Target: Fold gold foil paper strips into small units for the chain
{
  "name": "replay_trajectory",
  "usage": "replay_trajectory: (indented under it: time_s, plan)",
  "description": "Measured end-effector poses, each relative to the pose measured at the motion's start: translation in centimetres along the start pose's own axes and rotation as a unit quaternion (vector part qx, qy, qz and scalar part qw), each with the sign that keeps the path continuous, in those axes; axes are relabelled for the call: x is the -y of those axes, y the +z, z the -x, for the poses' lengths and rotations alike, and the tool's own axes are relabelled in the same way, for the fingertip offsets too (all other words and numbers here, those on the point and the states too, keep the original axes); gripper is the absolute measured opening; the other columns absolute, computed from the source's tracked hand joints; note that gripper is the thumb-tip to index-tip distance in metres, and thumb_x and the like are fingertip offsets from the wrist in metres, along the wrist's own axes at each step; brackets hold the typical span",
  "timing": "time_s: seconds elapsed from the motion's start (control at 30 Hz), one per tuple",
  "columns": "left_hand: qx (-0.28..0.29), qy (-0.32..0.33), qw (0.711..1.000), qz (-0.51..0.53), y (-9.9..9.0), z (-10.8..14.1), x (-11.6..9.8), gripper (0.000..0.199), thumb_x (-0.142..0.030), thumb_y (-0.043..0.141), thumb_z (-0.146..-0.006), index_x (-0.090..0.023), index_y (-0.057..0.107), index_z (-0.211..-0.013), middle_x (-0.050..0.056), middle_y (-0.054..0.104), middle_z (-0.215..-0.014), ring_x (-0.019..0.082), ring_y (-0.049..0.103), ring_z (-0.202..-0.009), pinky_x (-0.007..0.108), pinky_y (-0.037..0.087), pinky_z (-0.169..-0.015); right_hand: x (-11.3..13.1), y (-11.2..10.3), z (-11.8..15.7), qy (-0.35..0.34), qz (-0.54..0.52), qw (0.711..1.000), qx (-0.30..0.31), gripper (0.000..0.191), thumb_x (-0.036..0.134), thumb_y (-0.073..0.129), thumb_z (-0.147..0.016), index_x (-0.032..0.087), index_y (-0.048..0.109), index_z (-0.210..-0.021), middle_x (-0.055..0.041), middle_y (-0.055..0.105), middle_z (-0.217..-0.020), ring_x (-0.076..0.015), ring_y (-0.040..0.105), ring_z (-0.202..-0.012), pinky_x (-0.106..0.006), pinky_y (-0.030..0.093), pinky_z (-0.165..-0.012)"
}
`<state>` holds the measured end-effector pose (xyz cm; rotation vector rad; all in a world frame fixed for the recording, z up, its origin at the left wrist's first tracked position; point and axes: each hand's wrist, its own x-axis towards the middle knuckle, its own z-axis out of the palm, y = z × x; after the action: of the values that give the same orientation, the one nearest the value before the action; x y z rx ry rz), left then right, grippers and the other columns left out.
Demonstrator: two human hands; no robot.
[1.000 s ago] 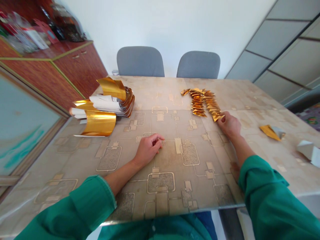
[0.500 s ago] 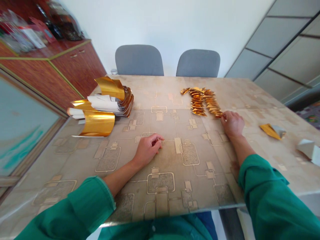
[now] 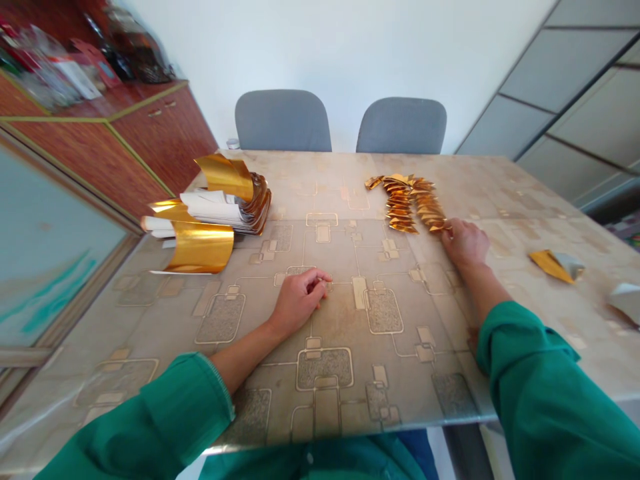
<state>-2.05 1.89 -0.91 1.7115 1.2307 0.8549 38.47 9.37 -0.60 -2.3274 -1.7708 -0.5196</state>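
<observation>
My left hand (image 3: 301,298) rests on the patterned tablecloth near the middle of the table, fingers curled together, with nothing visible in them. Over to the right, my right hand (image 3: 466,241) is closed at the near end of a row of folded gold paper pieces (image 3: 429,205). Its fingertips pinch the last folded gold paper piece (image 3: 441,227), which they partly cover. A second row of folded gold paper (image 3: 400,207) lies just left of it, and a single folded piece (image 3: 373,182) sits at its far end.
On the left lies a stack of gold and white paper sheets (image 3: 215,207), some curling up. A creased gold-and-silver sheet (image 3: 556,265) and another pale creased sheet (image 3: 626,300) lie at the right. Two grey chairs (image 3: 283,120) stand behind the table, with a wooden cabinet (image 3: 165,143) at the left.
The view has shifted slightly, so everything sits a little further right. My right hand remains at the end of the row, and my left hand keeps its place on the tablecloth.
</observation>
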Motion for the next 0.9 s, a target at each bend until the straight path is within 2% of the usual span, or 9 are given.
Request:
replay_trajectory:
  time_s: [0.13, 0.23, 0.33, 0.67, 0.9]
  plan:
    - [-0.001, 0.000, 1.000, -0.003, 0.0, 0.0, -0.1, 0.024, -0.028, 0.050, -0.085, -0.016, 0.069, -0.093, -0.002, 0.065, -0.062, 0.009, 0.056, -0.046, 0.020, 0.043, -0.050, -0.2, -0.1, 0.3, 0.001, -0.026, 1.000, -0.007, 0.023, 0.024, 0.053, -0.084, 0.018, 0.066, -0.102, -0.0113, 0.072, -0.093, -0.0240, 0.060, -0.082, -0.031, 0.029, -0.063]
    - [0.000, -0.002, 1.000, -0.003, 0.0, -0.1, -0.1, 0.024, -0.028, 0.050, -0.085, -0.016, 0.069, -0.093, -0.002, 0.064, -0.062, 0.009, 0.056, -0.046, 0.020, 0.043, -0.050, -0.1, -0.1, 0.8, 0.002, -0.024, 1.000, -0.018, 0.019, 0.028, 0.052, -0.085, 0.018, 0.067, -0.091, -0.0107, 0.072, -0.087, -0.0238, 0.059, -0.081, -0.031, 0.028, -0.063]
    - [0.002, -0.002, 1.000, -0.002, 0.0, -0.1, 0.0, 0.024, -0.028, 0.050, -0.085, -0.016, 0.069, -0.093, -0.002, 0.065, -0.062, 0.009, 0.056, -0.046, 0.020, 0.043, -0.050, 0.0, -0.2, 1.4, -0.010, -0.005, 1.000, -0.025, 0.025, 0.032, 0.048, -0.088, 0.017, 0.067, -0.082, -0.0116, 0.071, -0.083, -0.0250, 0.058, -0.083, -0.032, 0.026, -0.064]
    - [-0.001, 0.001, 1.000, -0.002, 0.1, 0.0, 0.2, 0.024, -0.029, 0.050, -0.085, -0.017, 0.069, -0.093, -0.002, 0.065, -0.062, 0.009, 0.056, -0.045, 0.019, 0.043, -0.050, 0.2, -0.3, 1.3, -0.009, -0.019, 1.000, -0.005, 0.034, 0.026, 0.045, -0.088, 0.020, 0.070, -0.111, -0.0108, 0.071, -0.092, -0.0252, 0.057, -0.088, -0.034, 0.029, -0.069]
    - [0.002, 0.005, 1.000, 0.019, -0.1, -0.1, 0.1, 0.022, -0.026, 0.050, -0.084, -0.016, 0.068, -0.091, -0.002, 0.064, -0.063, 0.009, 0.055, -0.045, 0.018, 0.041, -0.046, 0.2, -1.1, 2.2, 0.000, -0.055, 0.998, -0.026, 0.034, 0.027, 0.047, -0.085, 0.017, 0.073, -0.104, -0.0116, 0.073, -0.089, -0.0265, 0.059, -0.086, -0.034, 0.033, -0.069]
